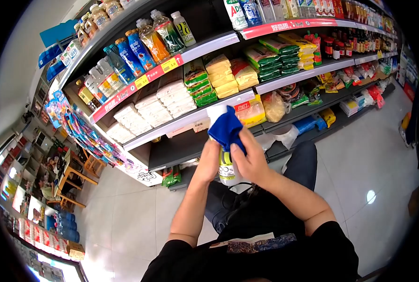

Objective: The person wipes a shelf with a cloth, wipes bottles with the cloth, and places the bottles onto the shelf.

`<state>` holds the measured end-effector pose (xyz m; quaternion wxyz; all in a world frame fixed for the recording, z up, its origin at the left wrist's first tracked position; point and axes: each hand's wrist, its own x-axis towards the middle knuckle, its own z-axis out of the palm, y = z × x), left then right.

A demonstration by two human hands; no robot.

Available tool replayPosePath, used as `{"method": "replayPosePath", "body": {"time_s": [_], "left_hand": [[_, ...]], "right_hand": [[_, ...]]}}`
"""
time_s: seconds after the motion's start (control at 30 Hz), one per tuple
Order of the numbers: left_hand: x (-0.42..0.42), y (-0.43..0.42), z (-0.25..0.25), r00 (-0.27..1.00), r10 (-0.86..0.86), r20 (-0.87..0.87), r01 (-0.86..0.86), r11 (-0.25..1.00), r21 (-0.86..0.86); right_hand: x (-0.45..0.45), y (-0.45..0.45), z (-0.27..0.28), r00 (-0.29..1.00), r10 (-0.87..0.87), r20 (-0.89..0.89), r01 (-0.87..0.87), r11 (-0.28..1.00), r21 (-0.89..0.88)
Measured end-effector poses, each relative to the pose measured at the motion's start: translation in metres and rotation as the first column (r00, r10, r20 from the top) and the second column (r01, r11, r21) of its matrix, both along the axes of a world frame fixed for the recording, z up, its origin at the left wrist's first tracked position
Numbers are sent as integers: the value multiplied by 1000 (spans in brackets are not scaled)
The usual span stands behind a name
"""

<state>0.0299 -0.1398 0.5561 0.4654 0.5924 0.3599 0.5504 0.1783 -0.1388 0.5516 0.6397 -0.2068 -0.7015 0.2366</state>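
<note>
In front of my chest is a drink bottle (226,170) with a green and white label, held at a tilt. My left hand (209,160) is closed around its left side. My right hand (252,162) pinches a blue cloth (227,129) that drapes over the bottle's upper part. White material shows just above the cloth; I cannot tell whether it belongs to the bottle. Beyond my hands, the top shelf holds a row of bottled drinks (150,42), with a similar green-labelled bottle (183,29) at its right end.
White packs (160,103) and yellow packs (222,75) fill the shelf below the drinks. A price rail (139,84) runs along the shelf edge. Bagged goods (274,105) lie lower right. My knee (303,160) is close to the bottom shelf. Wooden furniture (70,174) stands far left.
</note>
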Motion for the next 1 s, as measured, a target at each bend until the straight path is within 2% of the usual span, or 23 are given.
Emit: {"method": "replayPosePath", "body": {"time_s": [0.03, 0.2, 0.23, 0.27, 0.33, 0.5, 0.53, 0.6, 0.67, 0.73, 0.8, 0.9, 0.97, 1.0], "left_hand": [[4, -5, -4, 999, -2, 37, 2, 1000, -9], [11, 3, 0, 988, 95, 118, -91, 995, -37], [10, 2, 6, 988, 72, 139, -63, 996, -70], [10, 2, 12, 971, 63, 231, -34, 991, -127], [12, 0, 19, 968, 154, 199, -126, 982, -143], [11, -1, 11, 978, 97, 184, -76, 990, -121], [12, 1, 7, 989, 72, 127, -70, 997, -23], [11, 0, -7, 993, 55, 106, -53, 998, -18], [20, -5, 1, 982, 59, 179, -57, 998, -18], [14, 0, 5, 996, 67, 66, -69, 997, 21], [22, -3, 20, 953, 133, 271, -82, 978, -191], [15, 2, 28, 917, 207, 340, -158, 973, -167], [9, 8, 32, 893, 288, 347, -240, 955, -176], [5, 7, 34, 894, 278, 352, -221, 956, -193]], "right_hand": [[-1, 1, 7, 998, 25, -63, -26, 1000, -17], [-1, -2, -8, 999, 28, -19, -29, 999, -44], [0, -5, -13, 1000, 29, -8, -29, 999, -31], [0, -10, -20, 1000, 31, 3, -31, 999, -18], [-4, -20, -38, 999, 15, 52, -13, 999, -43], [-5, -10, -31, 999, 2, 46, -4, 999, 48], [-3, -6, -23, 999, 1, 36, -2, 999, 38], [0, 2, -5, 1000, 0, 19, 0, 1000, 13], [-2, 4, -2, 998, 46, -40, -47, 998, -37], [-1, 3, -1, 995, 90, -50, -93, 992, -80], [-1, -4, -11, 993, 106, -49, -112, 984, -139], [-2, -21, -41, 994, 110, -4, -110, 986, -127], [0, -32, -41, 987, 158, 6, -154, 969, -195], [0, -36, -41, 983, 182, 8, -176, 957, -230]]}}
